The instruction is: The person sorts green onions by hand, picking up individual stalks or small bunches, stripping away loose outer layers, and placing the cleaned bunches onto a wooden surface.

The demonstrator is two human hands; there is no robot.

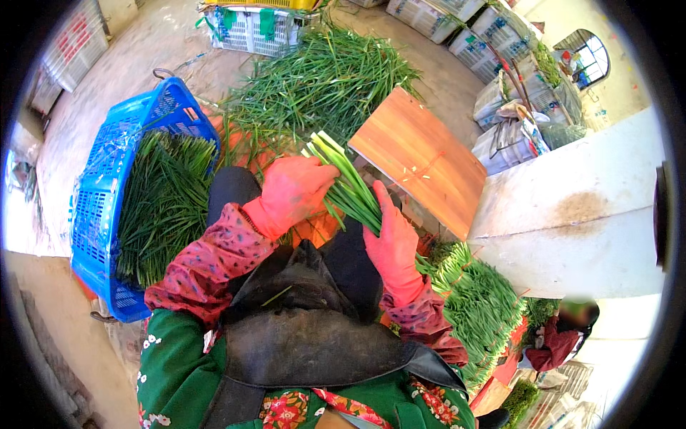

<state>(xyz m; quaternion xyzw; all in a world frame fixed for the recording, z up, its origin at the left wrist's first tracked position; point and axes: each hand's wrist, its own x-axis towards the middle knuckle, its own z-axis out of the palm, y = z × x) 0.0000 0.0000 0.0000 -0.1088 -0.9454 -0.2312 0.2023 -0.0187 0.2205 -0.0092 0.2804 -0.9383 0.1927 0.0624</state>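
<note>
A small bunch of garlic chives (353,187) slants between my two hands, its pale cut ends up and to the left. My left hand (294,194), in a pink-red rubber glove, is closed with its fingers at the bunch just below those ends. Lower down the green leaves, my right hand (394,247) in a matching glove wraps round the bunch, thumb along its upper side. Right beside the bunch stands a tilted wood-grain board (421,161). Beyond my hands lies a large loose heap of chives (321,82).
A blue plastic basket (94,204) full of chives leans at my left. Many bundled chives (482,314) lie in rows at my right, beside a white wall (572,214). White crates (261,36) stand at the back. A person in dark red (554,347) sits at the far right.
</note>
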